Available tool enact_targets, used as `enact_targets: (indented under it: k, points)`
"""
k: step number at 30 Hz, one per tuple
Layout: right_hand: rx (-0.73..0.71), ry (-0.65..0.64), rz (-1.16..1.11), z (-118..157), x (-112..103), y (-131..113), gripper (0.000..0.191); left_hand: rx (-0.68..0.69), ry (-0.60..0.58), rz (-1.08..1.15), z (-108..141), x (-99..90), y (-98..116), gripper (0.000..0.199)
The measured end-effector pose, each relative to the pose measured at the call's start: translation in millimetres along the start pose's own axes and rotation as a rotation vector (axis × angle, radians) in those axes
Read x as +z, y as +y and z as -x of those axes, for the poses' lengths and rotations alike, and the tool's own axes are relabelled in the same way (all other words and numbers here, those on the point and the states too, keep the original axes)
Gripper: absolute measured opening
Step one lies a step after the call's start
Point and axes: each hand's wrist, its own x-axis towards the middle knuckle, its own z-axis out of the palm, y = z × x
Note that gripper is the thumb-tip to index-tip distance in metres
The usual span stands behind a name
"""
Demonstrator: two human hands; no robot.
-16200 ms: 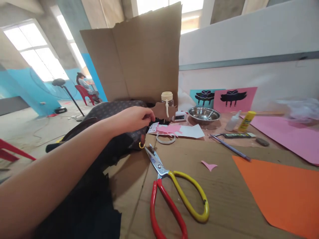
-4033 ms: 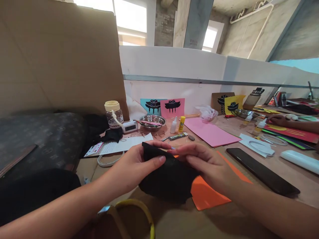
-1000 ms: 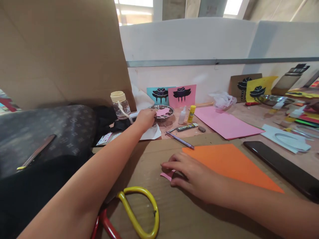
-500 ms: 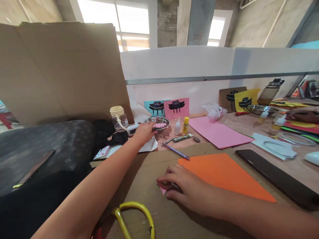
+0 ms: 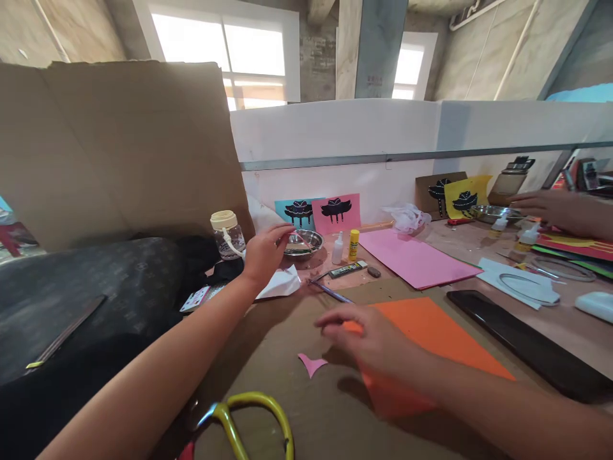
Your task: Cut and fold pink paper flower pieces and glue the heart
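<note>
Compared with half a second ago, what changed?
The right hand came off the pink scrap and moved forward. The left hand shifted to the steel bowl's left rim; its grip is unclear. The scissors, glue stick and orange paper stayed put.

The head-worn camera looks forward and down from close above the table (image 5: 453, 243), whose near part lies lower centre, with a window (image 5: 253, 48) upper left.

Pink paper scrap (image 5: 312, 366), orange sheet (image 5: 440, 331), yellow scissor handle (image 5: 230, 430)
</note>
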Motion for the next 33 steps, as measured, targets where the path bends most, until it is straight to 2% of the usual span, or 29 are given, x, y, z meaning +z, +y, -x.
enact_targets:
  k: [2,4,6,8,10,12,13,15,16,20,23,25,28,31,33]
  points:
    - [0.156,0.031,-0.331,-11,-12,2,0.057,0.061,0.102,0.061,6,-20.6,11,0.019]
    - [0.303,-0.004,-0.666,-19,-18,4,0.073,0.132,0.171,0.114,16,-41.6,26,0.019]
    - [0.357,-0.032,-0.913,-22,-15,5,0.079,0.21,0.188,0.159,27,-60.7,43,0.02]
    - [0.323,-0.077,-1.0,-20,-8,4,0.08,0.305,0.18,0.178,39,-76.4,57,0.022]
    - [0.249,-0.087,-0.963,-18,-2,3,0.071,0.438,0.16,0.129,49,-87.0,65,0.028]
    - [0.173,-0.032,-0.901,-18,-3,4,0.054,0.535,0.117,0.054,60,-90.5,65,0.035]
    - [0.138,0.02,-0.881,-20,-6,6,0.046,0.532,0.064,0.03,64,-89.3,63,0.037]
    - [0.109,0.121,-0.854,-24,-15,14,0.035,0.416,-0.072,0.011,69,-81.3,53,0.038]
    - [0.103,0.159,-0.836,-27,-21,18,0.032,0.29,-0.147,0.016,70,-75.4,47,0.037]
    - [0.085,0.235,-0.756,-35,-36,34,0.033,-0.065,-0.193,-0.035,51,-52.4,18,0.04]
    - [0.073,0.272,-0.693,-38,-46,38,0.035,-0.23,-0.274,-0.022,34,-43.6,7,0.036]
    - [0.062,0.335,-0.656,-42,-60,41,0.026,-0.267,-0.34,0.007,32,-40.3,10,0.038]
    - [0.072,0.498,-0.615,-49,-95,54,0.017,-0.261,-0.449,0.033,42,-38.1,25,0.039]
    - [0.108,0.643,-0.585,-53,-131,71,0.027,-0.22,-0.607,0.063,56,-39.7,37,0.027]
    - [0.138,0.667,-0.567,-52,-143,78,0.032,-0.212,-0.675,0.068,59,-42.1,38,0.02]
